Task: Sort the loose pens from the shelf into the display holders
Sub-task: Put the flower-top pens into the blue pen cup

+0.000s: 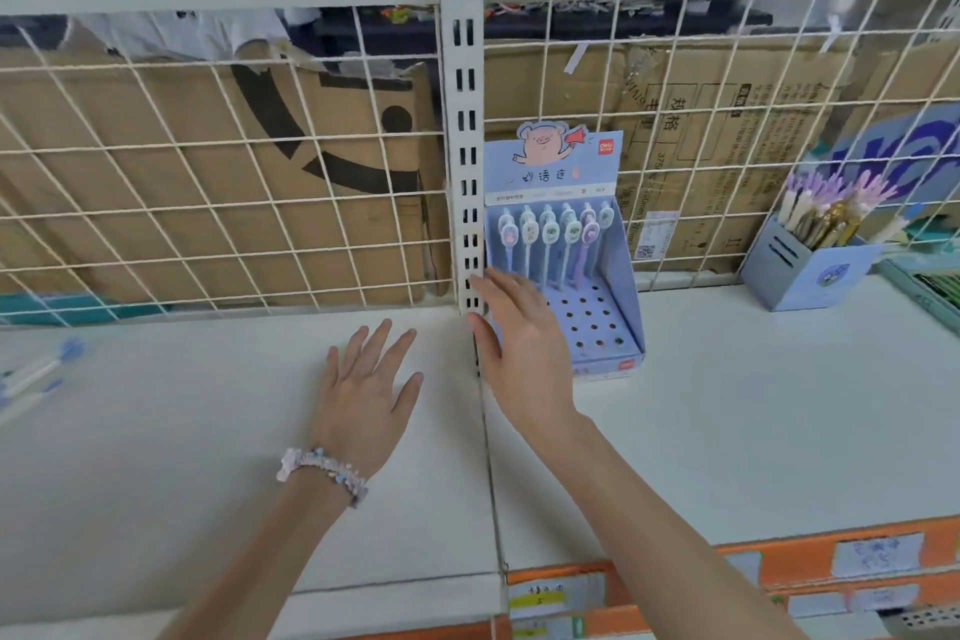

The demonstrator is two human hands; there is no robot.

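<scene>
Between pens: both hands empty, fingers spread. Right hand [519, 343] touching the pig display holder [566, 250], back row filled. Left hand [369, 385] over the shelf [753, 405]. Next, probably reaching far left for the loose pens [36, 374].

Display holder brand: a red "deli" logo sits at the top right corner of the header card of the blue pen display holder [563, 203]; a second red logo on its front bottom edge is too small to read.
Header card title: handwritten-style Chinese characters under a cartoon pig, roughly "妙语连", not fully clear.
Cardboard box [691, 130] behind the wire grid: printed "规格" and a line of dimensions starting "375", the rest blurred; a QR code label lower down.
Shelf edge labels [550, 592]: handwriting on white and yellow tags, illegible.
</scene>
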